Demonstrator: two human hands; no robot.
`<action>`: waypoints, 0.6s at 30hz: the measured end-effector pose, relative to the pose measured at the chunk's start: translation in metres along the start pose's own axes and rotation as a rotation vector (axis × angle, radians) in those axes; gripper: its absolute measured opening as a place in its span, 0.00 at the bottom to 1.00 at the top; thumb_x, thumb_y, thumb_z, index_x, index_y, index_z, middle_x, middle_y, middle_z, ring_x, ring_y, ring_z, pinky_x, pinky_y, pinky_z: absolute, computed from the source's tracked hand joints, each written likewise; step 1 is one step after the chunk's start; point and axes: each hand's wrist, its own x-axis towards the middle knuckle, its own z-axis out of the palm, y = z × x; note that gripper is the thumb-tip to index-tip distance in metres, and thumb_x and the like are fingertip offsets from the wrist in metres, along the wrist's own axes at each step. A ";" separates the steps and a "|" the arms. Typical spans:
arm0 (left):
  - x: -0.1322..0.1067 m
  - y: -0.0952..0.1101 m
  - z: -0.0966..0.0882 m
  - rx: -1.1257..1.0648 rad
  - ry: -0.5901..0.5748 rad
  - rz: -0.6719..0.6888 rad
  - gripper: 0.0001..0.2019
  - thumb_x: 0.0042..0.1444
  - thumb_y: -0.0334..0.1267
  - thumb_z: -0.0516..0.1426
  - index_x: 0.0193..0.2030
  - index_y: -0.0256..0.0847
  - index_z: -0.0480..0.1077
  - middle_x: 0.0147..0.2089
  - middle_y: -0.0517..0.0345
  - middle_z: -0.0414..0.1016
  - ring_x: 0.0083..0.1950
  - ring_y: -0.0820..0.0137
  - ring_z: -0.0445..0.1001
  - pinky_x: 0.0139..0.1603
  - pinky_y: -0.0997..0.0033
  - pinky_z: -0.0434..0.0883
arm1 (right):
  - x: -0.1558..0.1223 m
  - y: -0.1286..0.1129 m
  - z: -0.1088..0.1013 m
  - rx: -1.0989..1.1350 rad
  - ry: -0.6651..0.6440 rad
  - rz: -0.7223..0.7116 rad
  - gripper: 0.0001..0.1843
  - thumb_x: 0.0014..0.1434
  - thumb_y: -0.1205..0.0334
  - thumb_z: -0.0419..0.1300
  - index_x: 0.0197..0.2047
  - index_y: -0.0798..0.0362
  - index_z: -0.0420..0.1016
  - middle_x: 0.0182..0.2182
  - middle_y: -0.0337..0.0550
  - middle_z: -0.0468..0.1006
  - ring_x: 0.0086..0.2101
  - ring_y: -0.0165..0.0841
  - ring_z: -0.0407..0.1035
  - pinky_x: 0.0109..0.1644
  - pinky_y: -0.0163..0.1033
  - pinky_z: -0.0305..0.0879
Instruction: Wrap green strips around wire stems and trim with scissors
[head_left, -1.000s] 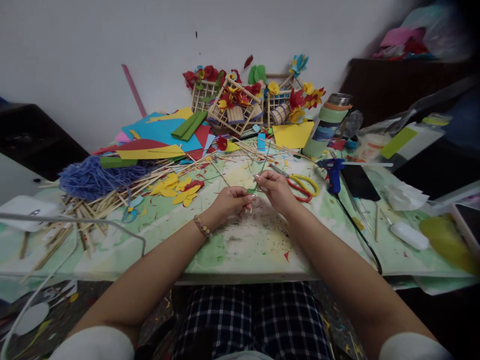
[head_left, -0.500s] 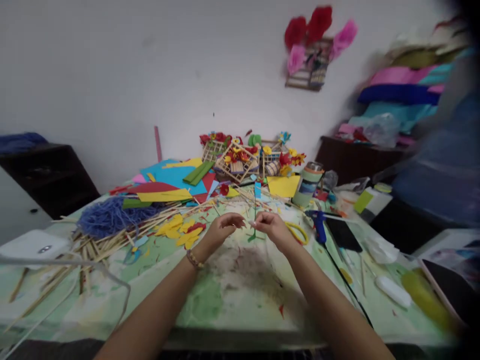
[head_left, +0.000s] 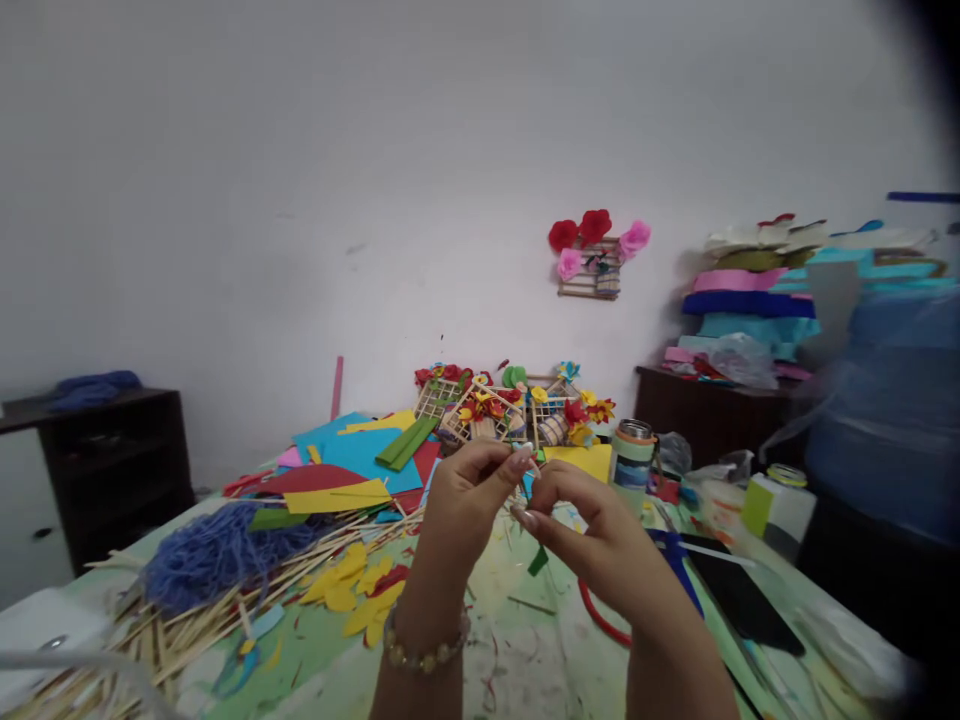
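My left hand (head_left: 469,500) and my right hand (head_left: 592,525) are raised close together in front of me above the table. The right thumb and fingers pinch a thin green stem (head_left: 526,488), and a green paper leaf (head_left: 538,561) hangs below that hand. My left thumb and forefinger are pressed together at the stem's upper end. Fingers hide most of the stem, and any small piece in the left pinch cannot be made out. Beneath my right hand, a curved red handle (head_left: 600,615) lies on the table.
Yellow paper petals (head_left: 341,580), blue shredded strips (head_left: 214,555) and wooden sticks (head_left: 300,560) lie to the left. Small stick frames with paper flowers (head_left: 487,405) stand at the back. On the right are a tumbler (head_left: 631,460), a blue glue gun (head_left: 679,565) and a black phone (head_left: 742,595).
Both hands have risen towards me and come together, carrying the green stem up. The left fingers, apart before, are now closed at it. My view has tilted upward.
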 end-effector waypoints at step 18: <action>0.005 -0.013 -0.004 -0.055 0.187 0.150 0.08 0.53 0.37 0.61 0.25 0.40 0.74 0.24 0.62 0.65 0.27 0.77 0.62 0.31 0.75 0.61 | 0.004 0.026 -0.004 0.613 -0.243 0.200 0.15 0.50 0.51 0.66 0.37 0.53 0.75 0.29 0.40 0.74 0.29 0.27 0.66 0.32 0.33 0.63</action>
